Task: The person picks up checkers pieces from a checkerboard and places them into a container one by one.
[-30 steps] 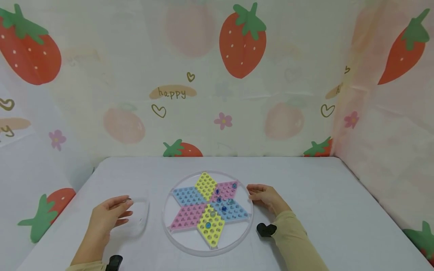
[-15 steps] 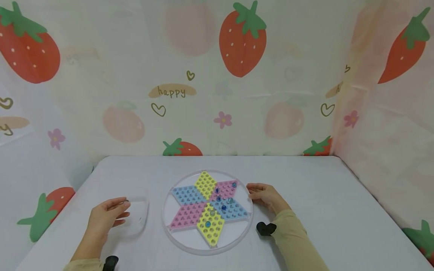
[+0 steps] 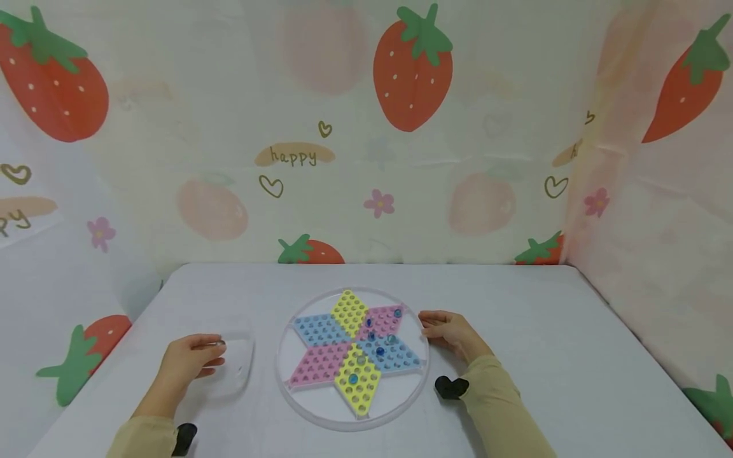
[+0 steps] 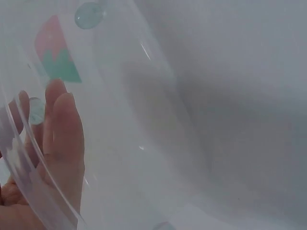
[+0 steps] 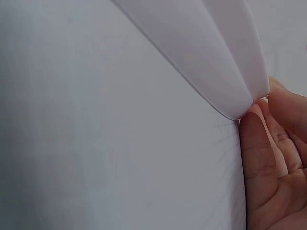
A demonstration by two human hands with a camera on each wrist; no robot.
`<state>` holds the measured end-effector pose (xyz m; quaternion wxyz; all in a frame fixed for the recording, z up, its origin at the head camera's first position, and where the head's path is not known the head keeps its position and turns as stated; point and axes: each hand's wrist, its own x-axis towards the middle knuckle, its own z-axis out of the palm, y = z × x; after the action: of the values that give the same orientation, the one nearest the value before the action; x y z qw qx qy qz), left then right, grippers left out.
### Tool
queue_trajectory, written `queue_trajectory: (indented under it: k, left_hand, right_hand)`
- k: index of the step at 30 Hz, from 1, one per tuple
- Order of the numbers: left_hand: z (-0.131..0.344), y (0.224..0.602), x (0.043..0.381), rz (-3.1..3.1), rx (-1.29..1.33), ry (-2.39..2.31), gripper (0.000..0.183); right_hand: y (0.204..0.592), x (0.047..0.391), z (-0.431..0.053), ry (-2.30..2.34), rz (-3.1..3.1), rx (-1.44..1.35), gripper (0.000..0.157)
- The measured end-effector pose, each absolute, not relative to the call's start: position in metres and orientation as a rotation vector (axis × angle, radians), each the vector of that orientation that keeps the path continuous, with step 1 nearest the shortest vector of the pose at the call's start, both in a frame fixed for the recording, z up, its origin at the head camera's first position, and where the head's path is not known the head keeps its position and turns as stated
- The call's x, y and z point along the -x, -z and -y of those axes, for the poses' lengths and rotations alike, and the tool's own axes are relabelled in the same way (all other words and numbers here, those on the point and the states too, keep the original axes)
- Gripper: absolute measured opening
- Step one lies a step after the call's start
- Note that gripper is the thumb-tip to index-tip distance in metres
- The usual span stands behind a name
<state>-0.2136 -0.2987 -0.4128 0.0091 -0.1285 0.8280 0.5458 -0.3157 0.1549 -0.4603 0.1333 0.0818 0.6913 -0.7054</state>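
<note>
A clear glass marble [image 4: 36, 111] sits between the thumb and fingertips of my left hand [image 3: 191, 362], which pinches it over the clear plastic container [image 3: 250, 356]. Another marble [image 4: 88, 15] shows through the container in the left wrist view. To the right lies a round Chinese checkers board [image 3: 315, 416] with a pink, blue and yellow star. Several blue and clear marbles, one being a blue marble [image 3: 353, 379], sit in its holes. My right hand [image 3: 454, 335] holds the board's right side, thumb and fingers at the rim [image 5: 211, 57].
A white-covered table [image 3: 515, 299] carries everything. Behind it hangs a strawberry-print cloth [image 3: 412, 191], with more cloth at both sides. Black straps [image 3: 451, 388] are at the wrists.
My left hand has shifted slightly, first left and then back right, its fingertips a little lower. The right hand and the marbles on the board look unchanged.
</note>
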Motion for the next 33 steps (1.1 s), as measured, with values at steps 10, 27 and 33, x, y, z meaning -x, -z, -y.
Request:
queue_trajectory:
  k: [10, 27, 33]
  left_hand:
    - [0.300, 0.421, 0.228, -2.573, 0.441, -1.614, 0.042]
    - [0.301, 0.431, 0.239, -2.419, 0.488, -1.645, 0.028]
    - [0.300, 0.430, 0.241, -2.422, 0.501, -1.615, 0.029]
  right_hand:
    - [0.462, 0.316, -0.157, 2.055, -1.989, -0.207, 0.050]
    - [0.461, 0.314, -0.156, 2.062, -1.984, -0.200, 0.050]
    - [0.462, 0.315, -0.157, 2.060, -1.996, -0.220, 0.048]
